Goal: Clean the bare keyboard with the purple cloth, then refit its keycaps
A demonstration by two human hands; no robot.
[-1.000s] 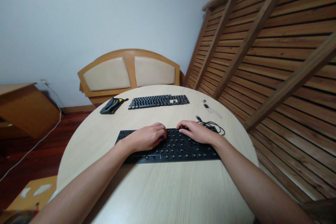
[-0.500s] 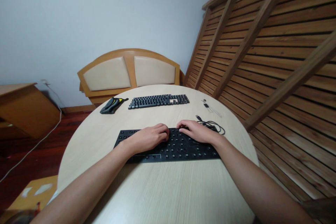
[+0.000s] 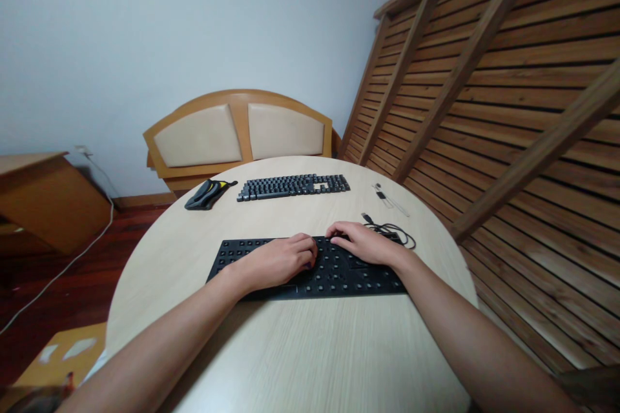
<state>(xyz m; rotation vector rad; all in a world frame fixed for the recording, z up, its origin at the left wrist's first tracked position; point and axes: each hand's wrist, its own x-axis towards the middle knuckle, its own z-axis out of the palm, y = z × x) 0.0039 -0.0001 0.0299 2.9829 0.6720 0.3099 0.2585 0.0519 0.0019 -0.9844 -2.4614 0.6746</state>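
A black keyboard (image 3: 334,287) with its keycaps off lies across the middle of the table, its bare switches showing. Over its centre, my left hand (image 3: 283,261) has its fingers curled down and drawn together. A small purple spot shows under those fingers; whatever they hold is hidden. My right hand (image 3: 363,244) rests on the upper right of the keyboard, fingers stretched toward the far edge and thumb apart from them. Behind the keyboard, a black USB cable (image 3: 394,230) lies coiled by my right hand.
Black keycaps (image 3: 285,186) sit in keyboard order at the back of the round table (image 3: 310,355). Left of them is a black and yellow pouch (image 3: 208,195). A small wire tool (image 3: 385,197) lies at the right. Wooden slats (image 3: 508,110) lean close on the right.
My left hand has shifted slightly right and toward me over the keyboard, uncovering more switches at the left. My right hand has stayed in place.
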